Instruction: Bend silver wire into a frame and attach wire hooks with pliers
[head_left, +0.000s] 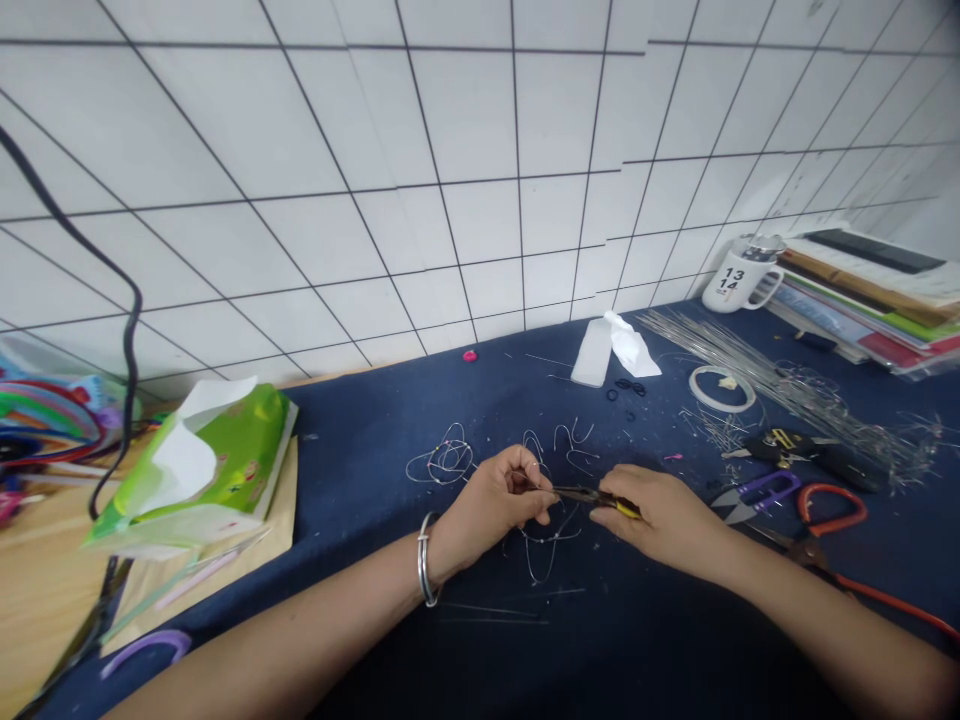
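My left hand, with a silver bangle at the wrist, pinches a thin wire near the middle of the dark blue cloth. My right hand is closed round long-nose pliers with yellow-and-black handles. The tips of the pliers meet the wire at my left fingertips; the exact grip there is too small to make out. Below my hands hangs or lies a loop of beaded wire. Another coil of beaded wire rests left of my left hand. Short bent wires lie just beyond my hands.
At the left stands a green tissue pack. To the right are purple-handled scissors, red-handled cutters, a clear cord coil and a bundle of wires. A white mug and stacked books stand by the tiled wall.
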